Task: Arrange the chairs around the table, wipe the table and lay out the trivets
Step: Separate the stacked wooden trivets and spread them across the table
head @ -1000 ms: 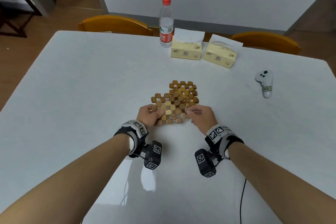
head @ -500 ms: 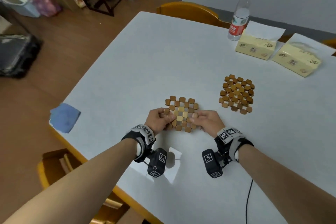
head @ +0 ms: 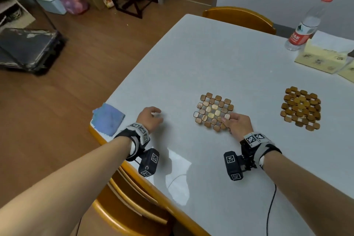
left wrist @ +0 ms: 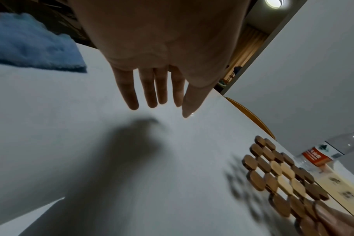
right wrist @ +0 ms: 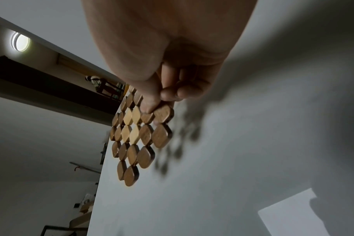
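Since the half-second-old head frame, the left hand (head: 150, 117) is letting go of the near trivet (head: 213, 113) and drifting left toward the blue cloth (head: 108, 119), its fingers (left wrist: 147, 89) hanging straight and holding nothing. Only the right hand (head: 237, 124) is now gripping that trivet, thumb on top and fingers curled under its near right corner; the wrist view shows it tilted just off the white table (head: 201, 59), casting a blurred shadow. A second stack of trivets (head: 300, 108) is lying flat well to the right. Judging by this, the laying-out is under way: one trivet is nearly placed and the stack is probably waiting to be spread. Chairs (head: 239, 17) are tucked at the far and near edges, and the cloth sitting at the corner suggests wiping is done. Both trivets are grids of rounded wooden tiles, dark brown with paler centres, loosely linked. The tabletop is looking smooth and matte, the cloth fuzzy.
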Motion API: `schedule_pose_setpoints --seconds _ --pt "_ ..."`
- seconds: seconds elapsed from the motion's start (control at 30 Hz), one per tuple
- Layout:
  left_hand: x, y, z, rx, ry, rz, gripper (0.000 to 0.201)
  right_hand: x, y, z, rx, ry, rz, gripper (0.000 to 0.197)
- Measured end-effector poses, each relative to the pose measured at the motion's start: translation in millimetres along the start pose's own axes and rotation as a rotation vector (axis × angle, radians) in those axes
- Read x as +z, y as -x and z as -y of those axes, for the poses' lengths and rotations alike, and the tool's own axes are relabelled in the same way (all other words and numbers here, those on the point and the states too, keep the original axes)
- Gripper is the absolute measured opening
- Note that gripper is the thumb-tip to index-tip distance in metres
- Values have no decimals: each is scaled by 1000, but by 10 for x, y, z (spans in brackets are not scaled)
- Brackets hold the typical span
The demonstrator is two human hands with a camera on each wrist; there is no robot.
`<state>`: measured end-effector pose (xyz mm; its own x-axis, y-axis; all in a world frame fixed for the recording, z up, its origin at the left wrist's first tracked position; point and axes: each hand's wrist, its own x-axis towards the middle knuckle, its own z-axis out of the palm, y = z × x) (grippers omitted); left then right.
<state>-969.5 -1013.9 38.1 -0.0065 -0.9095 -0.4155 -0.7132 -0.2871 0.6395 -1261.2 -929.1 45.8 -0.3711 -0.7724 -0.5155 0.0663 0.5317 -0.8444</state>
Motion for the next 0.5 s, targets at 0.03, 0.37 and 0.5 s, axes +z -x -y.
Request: schedule_pose_setpoints --seconds 0.03,0.37,0.5 --pt "-132 -160 79 21 -32 -7 35 145 -2 19 1 -3 -21 16" --pt "-1015 -1487 682 264 -449 160 87 1536 -337 176 30 57 -202 8" --pt "-1181 -1774 752 336 -590 202 107 1994 -611 345 27 63 -195 6"
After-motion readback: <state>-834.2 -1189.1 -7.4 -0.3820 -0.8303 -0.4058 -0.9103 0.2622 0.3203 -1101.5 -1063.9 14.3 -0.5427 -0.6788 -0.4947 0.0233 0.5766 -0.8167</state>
